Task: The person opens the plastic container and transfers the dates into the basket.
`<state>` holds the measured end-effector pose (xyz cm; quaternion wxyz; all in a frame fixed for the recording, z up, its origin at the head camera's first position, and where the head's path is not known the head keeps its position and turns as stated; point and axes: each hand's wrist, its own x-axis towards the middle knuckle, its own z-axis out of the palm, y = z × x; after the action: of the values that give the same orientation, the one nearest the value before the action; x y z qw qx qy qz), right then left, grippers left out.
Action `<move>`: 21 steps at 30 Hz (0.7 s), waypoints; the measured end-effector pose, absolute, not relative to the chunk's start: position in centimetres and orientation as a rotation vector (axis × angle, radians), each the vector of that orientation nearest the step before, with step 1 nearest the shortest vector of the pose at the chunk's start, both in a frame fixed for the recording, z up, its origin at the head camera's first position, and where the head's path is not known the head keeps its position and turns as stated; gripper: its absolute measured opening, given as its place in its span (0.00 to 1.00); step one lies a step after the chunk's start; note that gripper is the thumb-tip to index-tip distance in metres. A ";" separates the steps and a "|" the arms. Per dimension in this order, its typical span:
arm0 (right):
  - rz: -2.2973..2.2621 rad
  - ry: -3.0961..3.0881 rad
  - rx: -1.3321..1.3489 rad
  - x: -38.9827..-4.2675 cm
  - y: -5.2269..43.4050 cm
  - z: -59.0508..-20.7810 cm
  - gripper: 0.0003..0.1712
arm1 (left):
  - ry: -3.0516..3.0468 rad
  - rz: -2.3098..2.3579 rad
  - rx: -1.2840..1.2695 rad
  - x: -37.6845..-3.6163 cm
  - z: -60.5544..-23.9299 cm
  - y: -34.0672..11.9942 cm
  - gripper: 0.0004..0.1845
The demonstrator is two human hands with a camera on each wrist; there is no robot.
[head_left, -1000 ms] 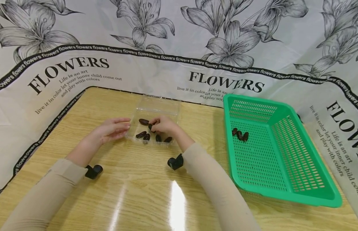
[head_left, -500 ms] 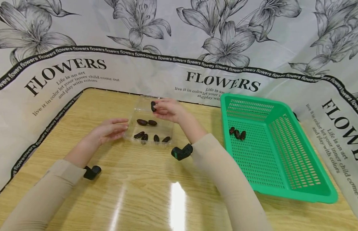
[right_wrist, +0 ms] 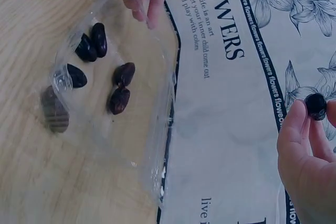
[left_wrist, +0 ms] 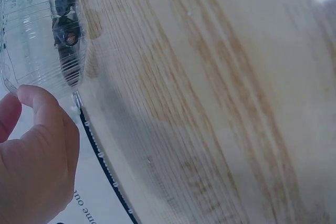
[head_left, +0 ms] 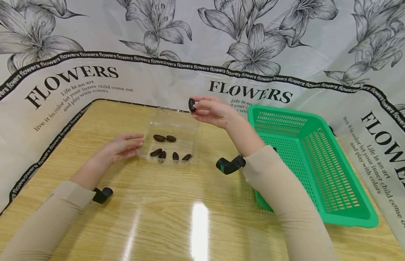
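Observation:
A dark brown date (head_left: pixel 191 105) is pinched between the thumb and fingertips of my right hand (head_left: pixel 214 111), raised past the back right of a clear plastic box (head_left: pixel 186 125). In the right wrist view, the date's (right_wrist: pixel 316 106) rounded end shows between the fingers. My left hand (head_left: pixel 124 148) holds the box's left edge; in the left wrist view, thumb and index finger meet at its rim (left_wrist: pixel 11 85). Inside the box, two dates (head_left: pixel 159 138) lie end to end, and several more (head_left: pixel 175 156) line the near side.
A green plastic basket (head_left: pixel 346 222) stands on the right of the wooden table (head_left: pixel 150 210). My right forearm covers part of it; a dark bit of a date (head_left: pixel 275 149) shows inside. A flower-printed sheet (head_left: pixel 169 81) rises behind the table.
My right hand has lifted a date out of the box and moved up and to the right with it. My left hand has stayed at the box's edge.

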<state>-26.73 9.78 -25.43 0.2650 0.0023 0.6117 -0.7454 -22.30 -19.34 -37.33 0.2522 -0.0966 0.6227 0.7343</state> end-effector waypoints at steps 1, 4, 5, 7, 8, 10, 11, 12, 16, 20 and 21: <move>-2.005 1.662 -0.007 -26.6 10.2 -25.2 0.30 | 1.692 1.998 -0.261 -22.3 -37.4 -19.4 0.32; -2.004 1.663 -0.022 -26.3 11.5 -24.7 0.31 | 1.681 2.002 -0.263 -22.3 -37.4 -19.4 0.32; -2.004 1.667 -0.027 -26.2 12.0 -24.5 0.31 | 1.677 2.003 -0.265 -22.4 -37.4 -19.4 0.32; -2.009 1.661 -0.019 -26.0 12.8 -24.2 0.32 | 1.667 2.008 -0.270 -22.4 -37.5 -19.4 0.32; -2.017 1.654 -0.008 -25.9 13.3 -24.0 0.32 | 1.664 2.009 -0.271 -22.4 -37.5 -19.4 0.32; -2.026 1.652 0.012 -25.7 14.0 -23.7 0.32 | 1.659 2.012 -0.272 -22.4 -37.5 -19.4 0.33; -2.033 1.651 0.029 -25.6 14.4 -23.6 0.32 | 1.659 2.013 -0.271 -22.4 -37.5 -19.4 0.33; -2.042 1.642 0.045 -25.6 14.7 -23.5 0.33 | 1.658 2.015 -0.269 -22.4 -37.5 -19.4 0.33; -2.054 1.656 0.067 -25.4 16.0 -23.4 0.34 | 1.661 2.015 -0.267 -22.4 -37.5 -19.4 0.33; -2.061 1.661 0.073 -24.9 17.0 -23.3 0.30 | 1.663 2.013 -0.263 -22.4 -37.5 -19.4 0.33; -2.063 1.660 0.074 -24.7 17.3 -23.3 0.27 | 1.665 2.013 -0.262 -22.4 -37.5 -19.4 0.33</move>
<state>-24.66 17.27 -23.28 0.2438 0.0272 0.6078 -0.7553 -22.35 -19.40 -37.54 0.2554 -0.0964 0.6131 0.7414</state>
